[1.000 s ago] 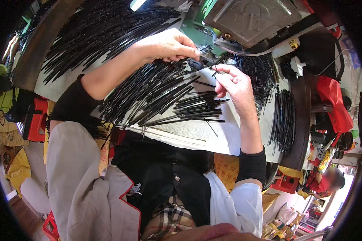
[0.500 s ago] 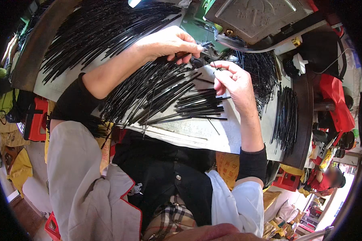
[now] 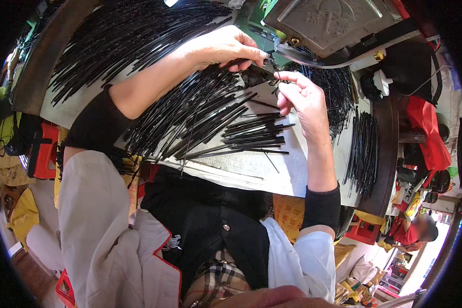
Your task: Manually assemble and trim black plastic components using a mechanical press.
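My left hand [image 3: 236,47] is closed in a pinch on the end of a thin black rod [image 3: 262,68], at the front of a green and grey machine. A little lower and to the right, my right hand [image 3: 304,97] pinches a slim black piece [image 3: 275,65] between thumb and fingertips. The pinched pieces come close together or cross near the machine; whether they are joined cannot be made out. Beneath both hands, loose black rods [image 3: 210,123] lie fanned out on the white tabletop [image 3: 287,172]. The machine's working part is partly hidden by shadow and my fingers.
A large heap of black rods [image 3: 128,41] covers the far left. More rods [image 3: 362,154] lie in a bundle at the right edge, beside a dark wooden rim [image 3: 387,154]. The machine's metal plate [image 3: 328,20] overhangs the back. A person in red [image 3: 413,231] is in the right background.
Both hands have shifted slightly up and to the right, the left fingertips closer to the machine. The slim piece in my right hand now stands up toward the left fingertips.
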`<state>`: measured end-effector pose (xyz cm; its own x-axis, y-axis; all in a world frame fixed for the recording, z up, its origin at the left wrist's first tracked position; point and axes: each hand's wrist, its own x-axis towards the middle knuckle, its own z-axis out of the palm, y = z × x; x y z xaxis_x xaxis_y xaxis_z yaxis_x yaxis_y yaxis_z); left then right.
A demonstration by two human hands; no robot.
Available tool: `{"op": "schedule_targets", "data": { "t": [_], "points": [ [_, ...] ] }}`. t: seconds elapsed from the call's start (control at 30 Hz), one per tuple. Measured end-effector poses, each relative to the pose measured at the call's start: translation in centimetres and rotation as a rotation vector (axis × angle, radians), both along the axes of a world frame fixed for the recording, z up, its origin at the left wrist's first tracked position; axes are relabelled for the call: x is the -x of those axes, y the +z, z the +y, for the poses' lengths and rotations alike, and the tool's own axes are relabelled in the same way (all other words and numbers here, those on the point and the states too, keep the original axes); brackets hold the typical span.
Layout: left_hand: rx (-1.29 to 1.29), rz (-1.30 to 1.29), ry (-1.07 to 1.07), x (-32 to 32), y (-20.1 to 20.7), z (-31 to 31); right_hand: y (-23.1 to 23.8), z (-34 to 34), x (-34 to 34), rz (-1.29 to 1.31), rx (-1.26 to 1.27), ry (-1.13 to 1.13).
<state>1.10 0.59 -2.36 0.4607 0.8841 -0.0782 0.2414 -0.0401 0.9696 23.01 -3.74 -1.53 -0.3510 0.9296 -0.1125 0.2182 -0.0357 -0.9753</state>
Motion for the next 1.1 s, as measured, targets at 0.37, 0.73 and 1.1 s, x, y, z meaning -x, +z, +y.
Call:
{"op": "schedule_targets", "data": {
  "t": [0.37,0.73,1.1],
  "points": [
    [0.099,-0.061,0.032,0.0,-0.3,0.5,-0.1,0.3,0.0,-0.02,0.033,0.003],
    [0.007,0.003,0.052,-1.5,1.6,-3.0,-1.7,0.9,-0.8,0.717,0.14,-0.278],
    [-0.276,0.474,0.152,2.2,2.5,-0.9,-2.5,1.1,-1.0,0.675,0.098,-0.286]
  ]
}}
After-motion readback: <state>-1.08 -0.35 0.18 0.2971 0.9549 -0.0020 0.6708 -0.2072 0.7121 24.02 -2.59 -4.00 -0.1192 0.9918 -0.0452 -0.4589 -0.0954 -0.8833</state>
